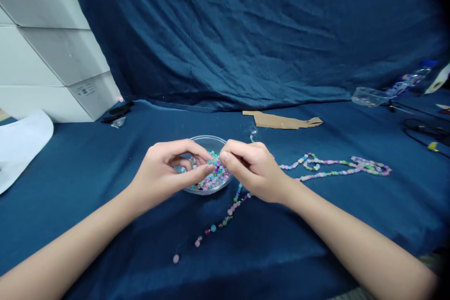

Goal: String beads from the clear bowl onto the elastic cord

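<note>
Above the bowl, my left hand (165, 171) is closed, with thumb and forefinger curled toward each other. Anything between those tips is too small to make out. My right hand (258, 168) pinches thumb against forefinger close to the left fingertips; what it grips is hidden. Behind and below both hands stands a clear plastic bowl (206, 192) holding loose beads (214, 180) in pink, blue, green and purple. A strand of strung beads (232, 209) runs from beneath my right hand toward the front, ending near a separate pink bead (176, 258).
More bead strand (330, 162) loops across the blue cloth (116, 225) to the right. Torn cardboard (281, 121) lies behind the bowl. White boxes (52, 56) rise at left. A clear tray (369, 97), a plastic bottle (409, 79) and black cables (422, 133) are at far right.
</note>
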`<state>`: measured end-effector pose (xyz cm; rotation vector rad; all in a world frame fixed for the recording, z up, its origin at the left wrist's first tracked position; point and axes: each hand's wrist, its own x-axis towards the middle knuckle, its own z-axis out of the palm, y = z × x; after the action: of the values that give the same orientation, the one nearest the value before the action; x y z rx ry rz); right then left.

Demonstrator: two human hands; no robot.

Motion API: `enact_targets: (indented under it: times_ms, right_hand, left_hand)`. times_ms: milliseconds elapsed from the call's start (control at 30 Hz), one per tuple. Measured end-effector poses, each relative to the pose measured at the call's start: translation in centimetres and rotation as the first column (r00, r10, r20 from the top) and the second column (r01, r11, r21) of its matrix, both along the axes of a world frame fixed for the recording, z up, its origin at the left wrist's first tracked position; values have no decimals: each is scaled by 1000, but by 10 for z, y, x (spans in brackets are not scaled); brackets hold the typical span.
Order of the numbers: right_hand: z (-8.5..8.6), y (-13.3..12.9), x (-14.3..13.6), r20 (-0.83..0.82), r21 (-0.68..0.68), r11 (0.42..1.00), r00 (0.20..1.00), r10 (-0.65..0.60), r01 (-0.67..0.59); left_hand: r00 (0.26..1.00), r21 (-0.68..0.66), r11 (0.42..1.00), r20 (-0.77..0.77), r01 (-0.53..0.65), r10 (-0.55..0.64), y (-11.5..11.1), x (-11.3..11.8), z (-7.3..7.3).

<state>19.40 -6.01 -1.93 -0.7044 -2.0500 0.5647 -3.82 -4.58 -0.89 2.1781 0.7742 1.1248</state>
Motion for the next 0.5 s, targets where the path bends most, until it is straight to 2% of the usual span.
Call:
enact_targets:
  times_ms: [100, 200, 333, 500]
  right_hand:
    - [-3, -1, -2, -7, 98, 995, 999, 39, -38]
    - [-4, -3, -3, -42, 157, 987, 998, 35, -28]
    - [-5, -4, -3, -66, 251, 968, 998, 3, 14]
    - [-4, -5, -3, -50, 357, 934, 999, -2, 20]
  left_hand:
    - [998, 124, 990, 7, 67, -68, -3, 2, -1]
    - [996, 222, 972, 23, 80, -88, -1, 4, -3]
    - [991, 234, 968, 74, 90, -110, 1, 4, -6]
    - [962, 232, 960, 182, 157, -201, 3, 4, -8]
